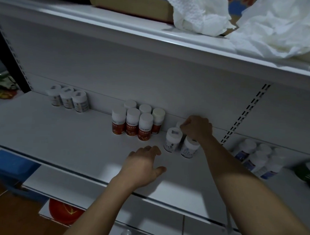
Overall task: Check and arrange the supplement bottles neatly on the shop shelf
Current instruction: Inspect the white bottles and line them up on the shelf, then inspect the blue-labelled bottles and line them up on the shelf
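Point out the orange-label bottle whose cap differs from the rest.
The rightmost bottle in the orange-label cluster, standing by the back wall. Its cap is cream, while the other caps there are white.

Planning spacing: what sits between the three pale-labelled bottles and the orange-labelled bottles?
Nothing: head view shows bare white shelf between the pale-labelled white bottles and orange-labelled white-capped bottles.
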Demonstrator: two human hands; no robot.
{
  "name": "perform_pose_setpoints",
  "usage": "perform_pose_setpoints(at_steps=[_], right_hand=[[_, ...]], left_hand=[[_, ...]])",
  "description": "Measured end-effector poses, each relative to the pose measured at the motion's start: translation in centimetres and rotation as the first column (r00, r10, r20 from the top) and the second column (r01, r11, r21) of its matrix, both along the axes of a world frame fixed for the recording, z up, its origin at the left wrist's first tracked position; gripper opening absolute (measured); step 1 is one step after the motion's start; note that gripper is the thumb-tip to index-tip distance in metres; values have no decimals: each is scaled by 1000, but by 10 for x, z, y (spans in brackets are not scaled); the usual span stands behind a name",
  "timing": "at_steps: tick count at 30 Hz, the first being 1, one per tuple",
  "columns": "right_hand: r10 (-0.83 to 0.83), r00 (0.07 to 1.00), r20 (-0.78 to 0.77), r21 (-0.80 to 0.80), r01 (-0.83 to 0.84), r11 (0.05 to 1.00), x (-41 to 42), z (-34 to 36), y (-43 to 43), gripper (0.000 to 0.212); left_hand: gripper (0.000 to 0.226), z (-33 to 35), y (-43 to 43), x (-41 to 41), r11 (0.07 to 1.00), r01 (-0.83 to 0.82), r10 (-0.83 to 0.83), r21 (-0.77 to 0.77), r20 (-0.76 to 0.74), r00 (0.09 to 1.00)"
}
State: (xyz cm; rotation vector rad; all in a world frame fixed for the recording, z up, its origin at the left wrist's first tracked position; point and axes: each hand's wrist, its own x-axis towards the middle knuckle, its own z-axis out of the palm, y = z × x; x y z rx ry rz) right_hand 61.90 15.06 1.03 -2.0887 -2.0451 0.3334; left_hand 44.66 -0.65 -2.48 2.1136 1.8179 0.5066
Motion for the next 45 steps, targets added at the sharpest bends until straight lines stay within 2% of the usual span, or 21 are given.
perform_pose_setpoints(at_steps=[3,7,13,18,22,26,30,34,38,45], right_hand=[[22,1000,-9,46,-22,999,4,1,-10,29],[43,994,-100,147,-28,989,14,2,-38,32],[85,968,-235,207,-36,978,44,2,-104,34],[1,929,-370,211,83,974,83,-6,-144,37],[-95,881,-463,259,238,936,120,-23,-169,40],[-146,862,-485,284,313,906,160,-41,-179,43],[-204,848,-489,247,359,900,202,-49,-179,45],[-251,831,-496,129,357,925,240,-49,-164,40],[-285,827,-485,116,384,916,267,-46,-138,39],[-215,879,-427,155,305,940,288,-47,-98,40]], left_hand=[[52,0,2,2,1000,8,-8,6,-11,1000],[50,2,6,10,1000,23,-23,-11,-4,1000],[52,6,18,40,992,112,-112,-64,3,994],[54,11,21,78,981,189,-189,-47,4,982],[50,14,19,111,969,248,-247,-12,28,969],[49,17,17,148,955,295,-293,-36,39,955],[47,20,15,188,947,319,-317,-39,48,947],[46,20,12,221,951,301,-298,-66,51,953],[48,22,11,250,958,273,-270,-94,37,962],[48,25,9,282,980,172,-172,-105,6,985]])
